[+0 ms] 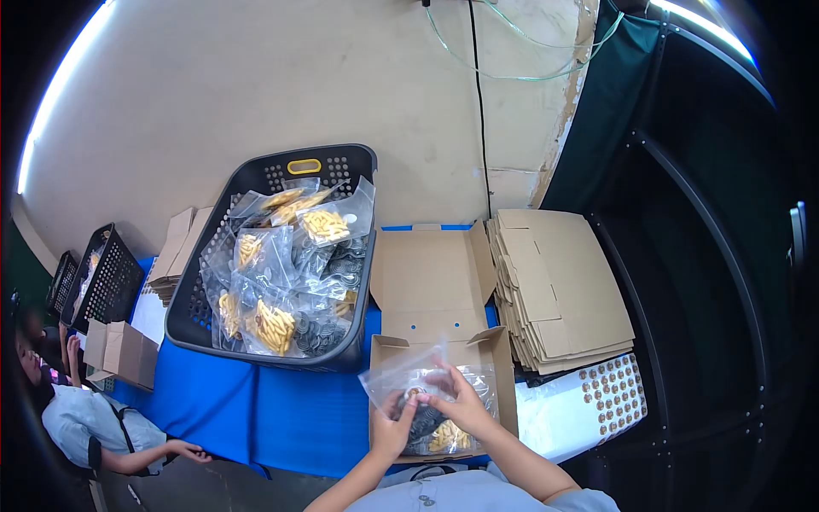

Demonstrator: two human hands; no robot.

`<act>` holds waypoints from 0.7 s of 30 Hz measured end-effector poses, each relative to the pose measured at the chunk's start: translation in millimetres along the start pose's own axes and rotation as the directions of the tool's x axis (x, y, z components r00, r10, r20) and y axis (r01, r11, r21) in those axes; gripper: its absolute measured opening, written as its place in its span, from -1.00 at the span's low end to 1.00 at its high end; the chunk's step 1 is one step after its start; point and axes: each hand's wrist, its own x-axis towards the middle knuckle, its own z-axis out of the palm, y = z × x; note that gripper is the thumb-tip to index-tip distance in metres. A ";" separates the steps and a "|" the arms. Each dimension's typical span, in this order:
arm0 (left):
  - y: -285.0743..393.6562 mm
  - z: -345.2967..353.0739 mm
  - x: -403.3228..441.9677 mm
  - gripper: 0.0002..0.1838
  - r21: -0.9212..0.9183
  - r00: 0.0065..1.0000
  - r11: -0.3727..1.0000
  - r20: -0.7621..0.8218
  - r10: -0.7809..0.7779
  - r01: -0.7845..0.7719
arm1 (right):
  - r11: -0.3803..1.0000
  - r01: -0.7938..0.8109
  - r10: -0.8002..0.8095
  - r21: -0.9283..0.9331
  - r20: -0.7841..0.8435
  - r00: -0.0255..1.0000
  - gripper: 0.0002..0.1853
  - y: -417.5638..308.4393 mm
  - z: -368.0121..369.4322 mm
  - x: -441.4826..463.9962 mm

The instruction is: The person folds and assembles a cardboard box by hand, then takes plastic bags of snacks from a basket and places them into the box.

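Note:
An open cardboard box (505, 388) stands right in front of me with its lid (426, 273) folded back. Inside it lie clear plastic bags holding yellow stick-shaped pieces (450, 437) and dark grey round pieces. Over the box, my left hand (395, 425) is closed on a clear plastic bag (388, 382). From the other side, my right hand (463, 404) grips the same bag, its fingertips close to the left ones. A small round brownish spot shows between the fingertips; whether it is a sticker I cannot tell.
A dark perforated basket (358, 337) full of similar bags stands at left on the blue tablecloth (299, 418). Flat cardboard boxes (572, 282) are stacked at right, beside a white sheet with round brown stickers (614, 397). Another person (107, 427) and more baskets (107, 277) are far left.

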 end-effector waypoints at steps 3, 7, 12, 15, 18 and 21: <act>-2.1 4.4 1.3 -0.70 -0.064 0.991 0.998 0.132 -0.002 0.011 | 0.988 -0.115 0.125 0.104 -0.088 0.988 -0.56 8.9 -12.4 -2.5; -13.6 3.8 6.3 -0.55 0.002 0.932 0.999 0.359 -0.039 0.040 | 0.993 -0.081 0.108 0.091 -0.365 0.925 -0.71 13.7 -47.6 -7.8; -62.8 10.5 7.7 -0.31 0.436 0.759 0.795 0.650 0.046 -0.421 | 0.995 -0.041 0.084 0.087 -0.584 0.808 -0.54 46.1 -104.0 -17.0; -85.6 20.7 -5.3 -0.12 0.568 0.769 0.703 0.638 -0.048 -0.428 | 0.977 -0.212 0.163 -0.022 -0.567 0.807 -0.30 70.5 -104.5 -31.7; -106.8 19.8 -10.3 -0.03 0.706 0.769 0.541 0.620 -0.158 -0.457 | 0.718 -0.217 -0.178 -0.661 -0.476 0.861 -0.21 73.5 -73.9 -50.6; -106.4 19.1 -11.4 0.00 0.771 0.757 0.420 0.605 -0.246 -0.479 | 0.243 -0.195 -0.128 -0.950 -0.230 0.965 -0.34 84.3 -55.3 -62.2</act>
